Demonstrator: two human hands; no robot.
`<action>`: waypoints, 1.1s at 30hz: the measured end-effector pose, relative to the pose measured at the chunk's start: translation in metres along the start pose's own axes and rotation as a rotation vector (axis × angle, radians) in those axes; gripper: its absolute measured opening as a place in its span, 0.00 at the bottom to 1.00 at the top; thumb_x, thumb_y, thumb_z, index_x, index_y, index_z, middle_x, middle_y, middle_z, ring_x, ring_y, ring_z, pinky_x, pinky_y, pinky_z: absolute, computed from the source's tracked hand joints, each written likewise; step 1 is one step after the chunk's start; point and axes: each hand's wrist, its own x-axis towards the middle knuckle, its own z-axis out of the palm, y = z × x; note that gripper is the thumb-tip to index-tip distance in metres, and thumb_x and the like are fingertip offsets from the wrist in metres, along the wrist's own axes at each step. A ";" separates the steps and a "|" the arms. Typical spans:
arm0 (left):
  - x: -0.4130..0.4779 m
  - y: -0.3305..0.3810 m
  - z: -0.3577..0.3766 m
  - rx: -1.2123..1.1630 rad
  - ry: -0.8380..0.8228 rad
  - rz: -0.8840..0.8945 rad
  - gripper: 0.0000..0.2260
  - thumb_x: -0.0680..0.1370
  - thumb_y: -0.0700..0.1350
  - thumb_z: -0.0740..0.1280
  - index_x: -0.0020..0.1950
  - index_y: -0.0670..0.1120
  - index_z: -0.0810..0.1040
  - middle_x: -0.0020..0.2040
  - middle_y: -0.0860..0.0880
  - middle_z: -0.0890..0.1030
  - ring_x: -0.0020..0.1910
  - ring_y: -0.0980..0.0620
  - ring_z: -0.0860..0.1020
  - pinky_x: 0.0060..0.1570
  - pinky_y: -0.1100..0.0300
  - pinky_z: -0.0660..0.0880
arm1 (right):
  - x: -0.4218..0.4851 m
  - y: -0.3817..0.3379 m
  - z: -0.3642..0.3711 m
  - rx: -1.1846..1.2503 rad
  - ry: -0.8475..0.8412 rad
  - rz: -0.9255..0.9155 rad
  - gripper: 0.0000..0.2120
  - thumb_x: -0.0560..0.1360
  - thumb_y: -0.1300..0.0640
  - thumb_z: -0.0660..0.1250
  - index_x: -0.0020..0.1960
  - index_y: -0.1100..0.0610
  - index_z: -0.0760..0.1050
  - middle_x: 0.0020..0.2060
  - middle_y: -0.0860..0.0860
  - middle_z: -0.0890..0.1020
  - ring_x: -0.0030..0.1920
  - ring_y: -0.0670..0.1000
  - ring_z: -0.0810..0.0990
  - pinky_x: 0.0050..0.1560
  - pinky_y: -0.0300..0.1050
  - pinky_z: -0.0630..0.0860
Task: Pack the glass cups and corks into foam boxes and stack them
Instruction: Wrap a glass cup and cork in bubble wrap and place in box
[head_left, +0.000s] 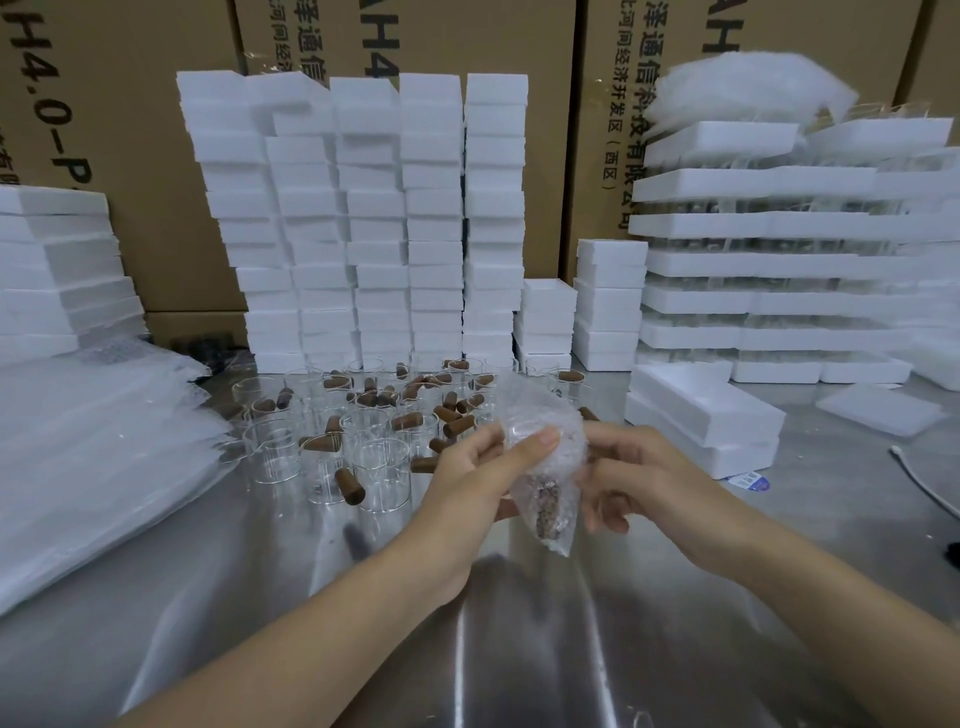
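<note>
1. Held in the air over the table (519, 649), between both hands: a bubble-wrap pouch (540, 415), with a brown cork (550, 506) showing low inside and what looks like a glass cup (522, 434) in the upper part.
2. Left hand (478, 467): pinching the pouch, thumb across the front, fingers behind.
3. Right hand (634, 478): fingers curled in at the pouch's right edge, gripping from that side, fingertips partly hidden by the film.
4. Likely handling: light overall; soft and crinkly outside, hard and breakable within; slick film, with cup and cork probably free to slide toward the lower end.
5. Best taken around the middle, over the firm glass core, not by the loose tail of film. Gentle squeeze only, with the lower end supported against slipping.
6. Waiting farther back on the table: more glass cups (382, 473) standing upright, with loose corks (349, 486) scattered among them.
7. Probable destination: the foam boxes (701, 415) just to the right of the hands. Foam judged light and stiff but easily dented, so better lifted by opposite walls than by one corner.
</note>
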 end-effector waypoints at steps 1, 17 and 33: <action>0.001 0.001 0.000 -0.030 0.028 -0.001 0.23 0.73 0.57 0.78 0.65 0.49 0.84 0.57 0.46 0.89 0.54 0.47 0.88 0.49 0.58 0.82 | 0.001 0.000 0.001 0.008 0.090 -0.019 0.20 0.73 0.61 0.65 0.61 0.49 0.85 0.48 0.55 0.87 0.32 0.52 0.79 0.31 0.43 0.70; 0.002 0.000 -0.001 -0.186 -0.029 -0.004 0.27 0.73 0.54 0.82 0.69 0.47 0.82 0.62 0.41 0.87 0.59 0.43 0.87 0.54 0.56 0.84 | -0.004 -0.007 0.005 -0.143 0.151 -0.066 0.14 0.80 0.65 0.73 0.63 0.53 0.82 0.40 0.38 0.84 0.29 0.48 0.75 0.32 0.39 0.72; 0.005 0.005 -0.005 -0.058 0.051 0.000 0.32 0.66 0.50 0.83 0.68 0.53 0.78 0.59 0.51 0.88 0.54 0.52 0.86 0.51 0.58 0.77 | 0.007 0.009 -0.006 -0.100 0.328 -0.107 0.09 0.80 0.63 0.73 0.59 0.56 0.83 0.41 0.48 0.87 0.36 0.48 0.84 0.39 0.35 0.78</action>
